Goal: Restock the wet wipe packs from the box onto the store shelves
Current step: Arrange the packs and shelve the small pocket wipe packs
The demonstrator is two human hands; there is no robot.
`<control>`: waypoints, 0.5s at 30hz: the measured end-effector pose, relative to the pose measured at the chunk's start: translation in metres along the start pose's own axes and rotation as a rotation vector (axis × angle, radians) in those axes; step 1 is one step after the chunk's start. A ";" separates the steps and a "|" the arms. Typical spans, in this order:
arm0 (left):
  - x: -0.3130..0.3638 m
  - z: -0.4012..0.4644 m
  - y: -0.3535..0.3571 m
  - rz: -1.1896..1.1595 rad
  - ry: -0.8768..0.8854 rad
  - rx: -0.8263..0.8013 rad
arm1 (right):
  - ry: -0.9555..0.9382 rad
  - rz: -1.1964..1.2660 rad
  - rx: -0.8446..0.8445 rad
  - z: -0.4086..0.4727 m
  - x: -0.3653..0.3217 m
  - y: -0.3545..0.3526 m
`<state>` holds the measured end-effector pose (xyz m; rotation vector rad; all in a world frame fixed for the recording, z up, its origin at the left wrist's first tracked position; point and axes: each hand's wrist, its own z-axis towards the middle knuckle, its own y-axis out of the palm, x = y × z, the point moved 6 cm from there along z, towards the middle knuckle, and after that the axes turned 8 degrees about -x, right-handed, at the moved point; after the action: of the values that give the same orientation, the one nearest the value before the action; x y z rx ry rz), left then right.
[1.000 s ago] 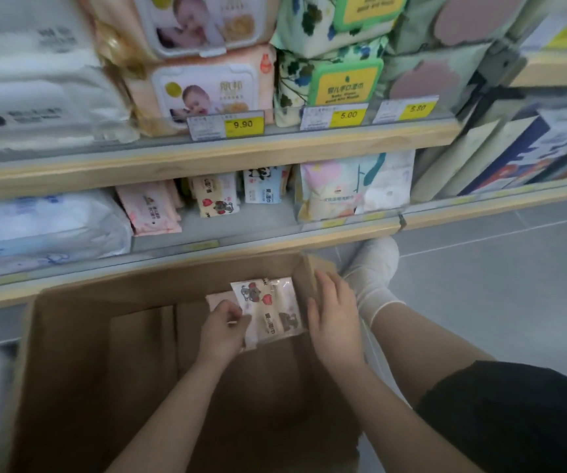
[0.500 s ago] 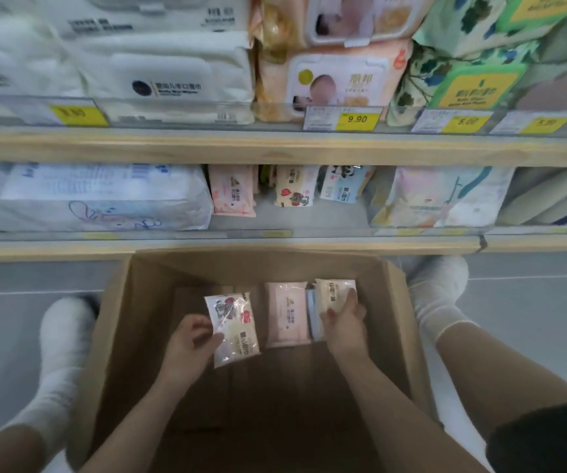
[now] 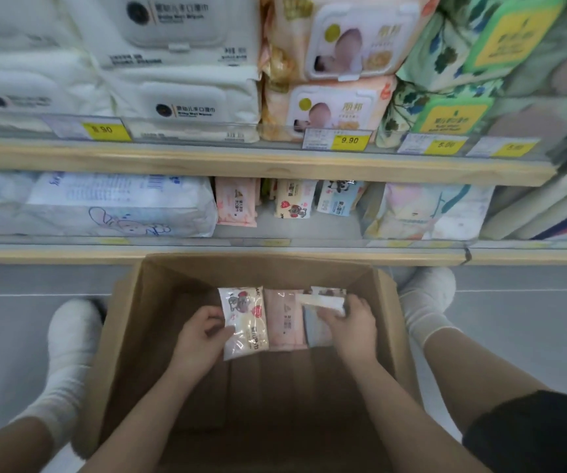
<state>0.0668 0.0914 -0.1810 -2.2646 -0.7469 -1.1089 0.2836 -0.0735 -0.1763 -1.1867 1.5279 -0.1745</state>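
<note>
Inside box [image 3: 132, 336]: left hand [image 3: 200, 339] pinches cartoon pack [image 3: 246, 322]; right hand [image 3: 355, 331] grips blurred, seemingly white pack [image 3: 323, 301].

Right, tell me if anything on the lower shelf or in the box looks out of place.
Nothing stands out. The small packs on the lower shelf stand upright in a row, and the cardboard box looks undamaged. The left hand holds a bear-print pack, the right hand grips a white pack.

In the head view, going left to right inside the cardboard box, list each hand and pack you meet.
left hand → cream cartoon pack → pink pack → white pack → right hand
</note>
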 end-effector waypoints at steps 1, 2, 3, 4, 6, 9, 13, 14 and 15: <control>0.007 -0.002 -0.001 0.019 0.010 -0.005 | -0.044 0.045 -0.014 0.000 -0.009 -0.006; 0.014 -0.004 -0.002 0.027 0.027 -0.007 | -0.085 0.093 -0.025 0.001 -0.019 -0.012; 0.022 -0.005 -0.003 0.028 0.048 -0.009 | -0.120 0.150 -0.035 0.002 -0.031 -0.019; 0.030 -0.006 -0.005 0.027 0.071 -0.008 | -0.145 0.216 -0.041 0.004 -0.042 -0.025; 0.048 -0.005 -0.011 0.031 0.114 0.004 | -0.179 0.341 -0.052 0.009 -0.066 -0.036; 0.071 0.000 -0.023 0.042 0.175 0.026 | -0.218 0.380 -0.072 0.025 -0.100 -0.042; 0.087 0.015 -0.037 0.028 0.226 0.055 | -0.271 0.318 -0.072 0.058 -0.133 -0.034; 0.088 0.020 -0.039 0.022 0.237 0.062 | -0.275 0.303 -0.080 0.068 -0.137 -0.030; 0.088 0.024 -0.041 0.013 0.244 0.066 | -0.274 0.280 -0.089 0.078 -0.139 -0.024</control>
<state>0.0981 0.1588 -0.1137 -2.0296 -0.6583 -1.3059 0.3400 0.0543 -0.0959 -1.0056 1.4499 0.2359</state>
